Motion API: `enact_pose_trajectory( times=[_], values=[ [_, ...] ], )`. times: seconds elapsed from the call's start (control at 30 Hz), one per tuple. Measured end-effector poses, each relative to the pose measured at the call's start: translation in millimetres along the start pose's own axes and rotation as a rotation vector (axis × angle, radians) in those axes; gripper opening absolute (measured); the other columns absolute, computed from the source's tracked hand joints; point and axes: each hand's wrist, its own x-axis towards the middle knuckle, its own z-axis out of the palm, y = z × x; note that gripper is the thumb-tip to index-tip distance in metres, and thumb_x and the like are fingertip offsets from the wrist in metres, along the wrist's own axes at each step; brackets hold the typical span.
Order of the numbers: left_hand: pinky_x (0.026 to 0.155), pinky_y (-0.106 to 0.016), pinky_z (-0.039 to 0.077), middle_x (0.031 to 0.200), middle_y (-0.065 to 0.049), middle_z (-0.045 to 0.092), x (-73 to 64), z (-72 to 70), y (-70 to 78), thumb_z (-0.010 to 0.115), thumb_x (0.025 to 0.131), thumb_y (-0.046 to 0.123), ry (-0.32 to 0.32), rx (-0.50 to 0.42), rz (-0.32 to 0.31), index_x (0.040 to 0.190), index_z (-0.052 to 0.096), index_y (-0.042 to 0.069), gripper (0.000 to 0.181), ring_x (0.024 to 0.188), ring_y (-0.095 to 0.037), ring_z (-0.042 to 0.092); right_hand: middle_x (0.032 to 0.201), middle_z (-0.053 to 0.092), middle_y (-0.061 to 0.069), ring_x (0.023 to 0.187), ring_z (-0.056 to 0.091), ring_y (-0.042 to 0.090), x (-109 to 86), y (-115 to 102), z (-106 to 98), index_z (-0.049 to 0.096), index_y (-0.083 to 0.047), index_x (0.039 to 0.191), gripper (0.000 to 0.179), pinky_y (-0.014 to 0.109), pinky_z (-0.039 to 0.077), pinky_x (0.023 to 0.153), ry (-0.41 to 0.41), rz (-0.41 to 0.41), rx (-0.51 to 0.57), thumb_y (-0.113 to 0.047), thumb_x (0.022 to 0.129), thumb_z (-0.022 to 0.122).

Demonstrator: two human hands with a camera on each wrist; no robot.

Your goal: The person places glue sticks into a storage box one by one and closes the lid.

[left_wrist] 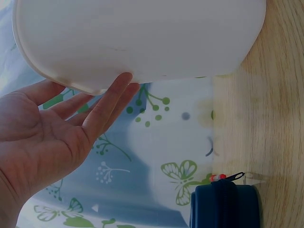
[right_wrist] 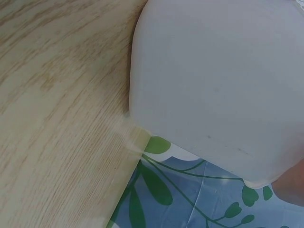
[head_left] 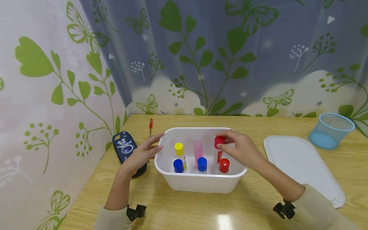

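Observation:
A white plastic bin (head_left: 201, 183) stands on the table with several upright glue sticks inside. One has a yellow cap (head_left: 179, 149), two have blue caps, one is pink (head_left: 198, 150) and two have red caps. My right hand (head_left: 244, 147) reaches over the right rim, thumb and fingers pinching the cap of the back red-capped glue stick (head_left: 219, 142). The front red-capped one (head_left: 224, 165) stands just below it. At the left rim, my left hand (head_left: 143, 151) touches the bin with fairly straight fingers. The left wrist view shows its fingertips (left_wrist: 124, 77) against the bin's outer wall.
A dark blue pencil case (head_left: 125, 147) lies left of the bin, partly behind my left hand, and a red pen (head_left: 150, 124) lies behind it. To the right are a white tray or lid (head_left: 302, 166) and a blue mesh basket (head_left: 330, 132). A patterned curtain (head_left: 212, 64) hangs behind the table.

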Motion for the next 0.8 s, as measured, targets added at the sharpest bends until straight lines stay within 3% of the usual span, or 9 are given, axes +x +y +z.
enact_pose_trajectory(
  times=[0.33,0.8],
  values=[
    [0.095,-0.051,0.036,0.146,-0.012,0.025,0.8,0.0,-0.9,0.051,0.095,0.03,0.0,0.005,-0.001,0.145,0.029,0.016,0.056,0.125,-0.034,0.036,0.103,0.064,0.006,0.086,0.063,0.021,-0.3,0.9,0.3,0.064,-0.002,0.109,0.027,0.04,0.05,0.079,-0.01,-0.015,-0.046,-0.007,0.083,0.068],
    [0.095,-0.051,0.037,0.145,-0.012,0.026,0.9,-0.3,-0.9,0.051,0.095,0.029,-0.001,-0.003,-0.002,0.145,0.028,0.016,0.056,0.124,-0.034,0.037,0.1,0.065,0.005,0.086,0.063,0.022,-0.4,-2.0,-0.3,0.064,-0.003,0.108,0.027,0.04,0.05,0.078,-0.045,0.028,-0.104,-0.008,0.081,0.068]
  ],
)
